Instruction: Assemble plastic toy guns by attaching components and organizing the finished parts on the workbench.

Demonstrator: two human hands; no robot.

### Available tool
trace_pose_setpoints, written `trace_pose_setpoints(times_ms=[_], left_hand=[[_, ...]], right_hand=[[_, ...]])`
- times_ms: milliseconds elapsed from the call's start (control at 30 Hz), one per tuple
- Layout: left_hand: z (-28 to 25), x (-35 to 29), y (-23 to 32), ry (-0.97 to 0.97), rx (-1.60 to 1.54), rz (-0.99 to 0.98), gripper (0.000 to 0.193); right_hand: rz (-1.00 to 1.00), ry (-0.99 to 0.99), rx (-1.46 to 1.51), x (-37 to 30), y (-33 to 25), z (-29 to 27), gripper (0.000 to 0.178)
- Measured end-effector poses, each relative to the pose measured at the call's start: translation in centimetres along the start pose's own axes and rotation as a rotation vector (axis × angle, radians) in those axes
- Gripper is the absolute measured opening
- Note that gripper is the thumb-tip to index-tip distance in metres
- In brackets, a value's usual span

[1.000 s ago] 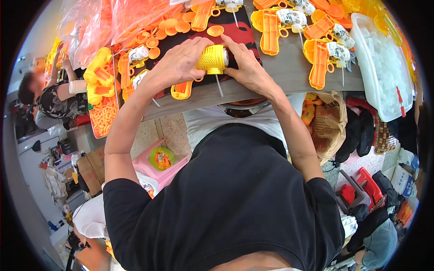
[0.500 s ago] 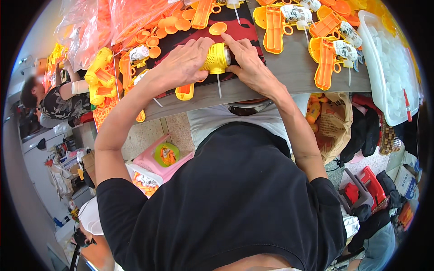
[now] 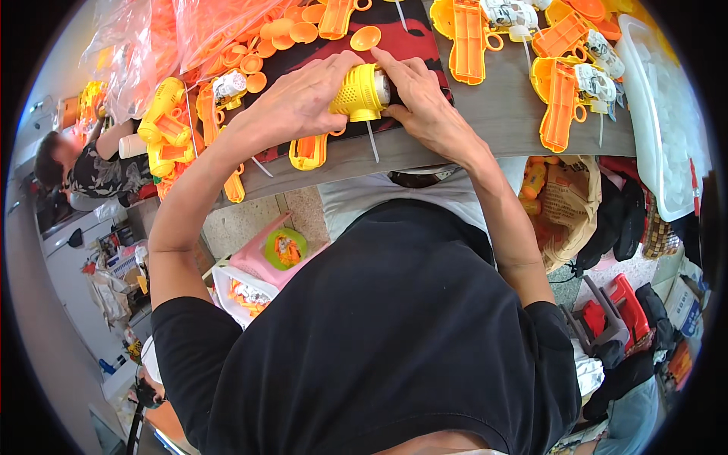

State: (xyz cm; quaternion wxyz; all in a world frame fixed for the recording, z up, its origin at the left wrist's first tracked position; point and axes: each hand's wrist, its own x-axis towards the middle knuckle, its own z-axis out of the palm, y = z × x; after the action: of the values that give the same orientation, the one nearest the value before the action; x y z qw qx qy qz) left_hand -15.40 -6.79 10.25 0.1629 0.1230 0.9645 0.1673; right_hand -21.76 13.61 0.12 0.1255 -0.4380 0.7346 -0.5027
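Observation:
A toy gun with a yellow perforated barrel (image 3: 355, 92) lies between my hands above the near edge of the table, with its orange handle (image 3: 308, 153) turned toward me. My left hand (image 3: 307, 98) is closed around the rear of the barrel, its thumb underneath. At the barrel's pale front end, my right hand (image 3: 425, 102) grips with thumb and fingers. A thin white tube (image 3: 372, 142) hangs from the barrel's underside. Just beyond my right fingertips rests a shallow orange cap (image 3: 365, 38) on the dark red and black mat (image 3: 413, 47).
Open orange gun halves (image 3: 560, 106) with white inner parts lie at right, beside a white tub (image 3: 644, 114) of translucent pieces. Orange caps (image 3: 282, 34), plastic bags (image 3: 125, 53) and a yellow toy gun (image 3: 168, 125) crowd the left. Another person (image 3: 110, 171) sits at far left.
The view has shifted slightly. Both hands stay on the toy gun; its barrel has turned a little, and my left thumb shows more plainly beneath it.

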Motion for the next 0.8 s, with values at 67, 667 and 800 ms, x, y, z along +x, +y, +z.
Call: trace_pose_setpoints(times_ms=[67,667,800], left_hand=[[-0.3,0.2,0.7,-0.067,0.077,-0.02,0.064],[1.4,0.4,-0.3,-0.025,0.21,0.06,0.076],[1.5,1.8,-1.8,-0.04,0.112,0.068,0.083]], right_hand=[[-0.009,0.005,-0.011,0.0,0.2,0.2,0.083],[0.035,-0.013,0.036,0.3,0.3,0.6,0.087],[0.028,0.007,-0.015,0.4,-0.4,-0.2,0.088]])
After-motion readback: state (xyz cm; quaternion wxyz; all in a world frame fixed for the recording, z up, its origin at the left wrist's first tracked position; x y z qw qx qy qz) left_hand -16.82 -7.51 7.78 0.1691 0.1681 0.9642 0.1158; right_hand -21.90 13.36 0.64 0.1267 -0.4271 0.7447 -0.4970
